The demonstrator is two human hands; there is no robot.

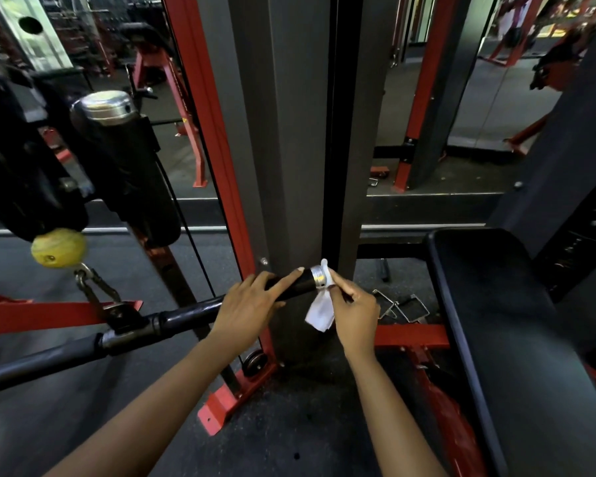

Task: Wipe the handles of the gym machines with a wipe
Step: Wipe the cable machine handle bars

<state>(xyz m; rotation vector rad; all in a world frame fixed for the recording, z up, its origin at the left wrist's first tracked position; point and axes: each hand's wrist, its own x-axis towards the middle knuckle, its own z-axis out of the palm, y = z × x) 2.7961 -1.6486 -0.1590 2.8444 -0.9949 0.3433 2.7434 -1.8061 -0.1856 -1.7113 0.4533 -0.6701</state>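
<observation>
**Wiping the tip of the bar handle**

At the left, a round yellow cable stopper (pixel 58 247) hangs above the long black pull-down bar (pixel 183 316). Our left hand (pixel 246 306) clasps the black rubber handle (pixel 295 287), we judge to steady it. Our right hand (pixel 353 308) pinches the crumpled white wipe (pixel 320 313) against the handle's silver metal end cap (pixel 319 277), so the tip gets cleaned. A black padded seat (pixel 496 304) stands rightmost.

No legible text, brands or numbers; small yellow sticker (pixel 185 120) on red frame (pixel 205 132) too blurred to read.
</observation>
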